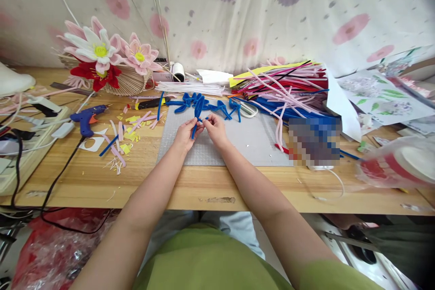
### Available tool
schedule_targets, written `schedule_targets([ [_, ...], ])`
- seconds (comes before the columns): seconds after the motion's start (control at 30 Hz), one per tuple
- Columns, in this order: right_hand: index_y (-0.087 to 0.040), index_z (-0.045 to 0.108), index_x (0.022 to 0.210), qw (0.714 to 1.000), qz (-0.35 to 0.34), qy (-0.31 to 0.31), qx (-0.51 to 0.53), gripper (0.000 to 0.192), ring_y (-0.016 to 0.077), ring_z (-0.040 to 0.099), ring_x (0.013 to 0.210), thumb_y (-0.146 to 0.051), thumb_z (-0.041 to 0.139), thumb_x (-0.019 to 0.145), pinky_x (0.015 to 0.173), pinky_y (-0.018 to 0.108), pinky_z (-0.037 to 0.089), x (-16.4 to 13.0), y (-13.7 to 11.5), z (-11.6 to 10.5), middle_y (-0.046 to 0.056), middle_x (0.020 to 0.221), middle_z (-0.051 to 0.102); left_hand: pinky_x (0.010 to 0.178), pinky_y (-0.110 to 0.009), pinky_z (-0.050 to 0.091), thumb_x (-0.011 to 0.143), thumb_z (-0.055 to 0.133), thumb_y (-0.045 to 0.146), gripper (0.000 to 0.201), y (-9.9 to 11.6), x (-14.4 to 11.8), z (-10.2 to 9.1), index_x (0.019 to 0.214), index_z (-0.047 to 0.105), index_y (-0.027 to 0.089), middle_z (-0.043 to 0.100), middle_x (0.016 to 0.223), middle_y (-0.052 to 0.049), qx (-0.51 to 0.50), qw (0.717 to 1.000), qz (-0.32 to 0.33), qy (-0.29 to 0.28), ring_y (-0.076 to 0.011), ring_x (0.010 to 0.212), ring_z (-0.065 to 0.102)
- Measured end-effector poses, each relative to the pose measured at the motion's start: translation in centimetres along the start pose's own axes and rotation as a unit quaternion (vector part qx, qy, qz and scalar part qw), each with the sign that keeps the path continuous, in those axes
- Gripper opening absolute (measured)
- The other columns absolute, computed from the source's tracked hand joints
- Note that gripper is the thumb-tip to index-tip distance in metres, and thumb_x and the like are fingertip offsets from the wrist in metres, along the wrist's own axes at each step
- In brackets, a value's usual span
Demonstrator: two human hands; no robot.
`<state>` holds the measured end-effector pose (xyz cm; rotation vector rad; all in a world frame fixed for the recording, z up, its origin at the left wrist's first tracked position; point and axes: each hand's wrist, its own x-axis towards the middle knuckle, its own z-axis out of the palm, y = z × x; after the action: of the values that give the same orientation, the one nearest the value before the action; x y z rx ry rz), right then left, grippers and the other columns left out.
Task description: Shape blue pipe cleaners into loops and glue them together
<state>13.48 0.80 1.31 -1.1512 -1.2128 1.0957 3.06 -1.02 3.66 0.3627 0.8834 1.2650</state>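
A: Report hand status, left to right.

B: Left hand [185, 133], centre of frame: fingers curled nearly closed, thumb and forefinger pinching a blue pipe cleaner [197, 113] bent into a long loop. Right hand [214, 128], just beside it: same pinch grip, closed on the lower end of the same piece. The fingertips of both hands almost meet.

A: Location of the piece?

B: Held just above the grey cutting mat [251, 140], near its far edge. More shaped blue loops [217, 106] lie on the mat directly behind it.

A: Materials and textures?

B: Fuzzy wire stems throughout. At left, a blue glue gun [87, 117] with a black cord, then pink and yellow offcuts [127, 136] scattered on the wooden table [102, 176]. Upper left, pipe-cleaner flowers [102, 54] in white, pink and red. Right of centre, a loose heap of straight pipe cleaners [285, 86] in pink, red, blue and black.

A: Edges and clearance?

B: The mat's near half is bare. The table's front edge runs across mid-frame, forearms crossing it. Clutter flanks the mat on both sides.
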Motion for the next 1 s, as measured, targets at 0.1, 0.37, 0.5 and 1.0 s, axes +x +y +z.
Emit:
schedule_targets([
  [0.1,-0.020,0.041,0.064,0.999,-0.011,0.008,-0.042,0.016,0.0094,0.041,0.055,-0.030,0.054,0.065,0.056,0.023,0.034,0.0,0.1,0.4,-0.005,0.056,0.042,0.051,-0.016,0.051,0.084,0.047,0.012,0.017,0.2,0.0,-0.1,0.074,0.061,0.009,0.055,0.051,0.002,-0.041,0.999,-0.026,0.000,-0.0058,0.046,0.057],
  [0.37,-0.020,0.039,0.061,0.995,-0.059,0.048,-0.062,0.015,0.0095,0.039,0.059,-0.026,0.051,0.068,0.059,0.024,0.035,-1.0,-0.3,1.4,-0.003,0.064,0.041,0.048,-0.015,0.049,0.082,0.046,0.010,0.019,0.6,0.0,0.2,0.069,0.059,0.009,0.053,0.046,0.001,-0.122,0.990,-0.047,0.055,-0.0053,0.042,0.054],
  [0.5,-0.019,0.037,0.057,0.992,-0.077,0.083,-0.065,0.019,0.0092,0.037,0.060,-0.026,0.051,0.068,0.059,0.024,0.035,-1.5,-1.0,1.9,-0.003,0.066,0.040,0.049,-0.014,0.049,0.083,0.046,0.010,0.019,0.9,-0.1,0.5,0.068,0.058,0.009,0.054,0.047,0.001,-0.163,0.983,-0.064,0.062,-0.0046,0.043,0.054],
  [1.0,-0.020,0.055,0.080,0.990,0.086,-0.026,0.104,0.031,0.0060,0.041,0.048,-0.047,0.059,0.066,0.046,0.020,0.033,0.7,-1.0,-1.5,-0.005,0.060,0.049,0.044,-0.015,0.047,0.080,0.048,0.008,0.015,0.1,-0.7,0.7,0.069,0.059,0.009,0.051,0.048,0.002,0.118,0.992,0.009,0.043,-0.0054,0.045,0.053],
])
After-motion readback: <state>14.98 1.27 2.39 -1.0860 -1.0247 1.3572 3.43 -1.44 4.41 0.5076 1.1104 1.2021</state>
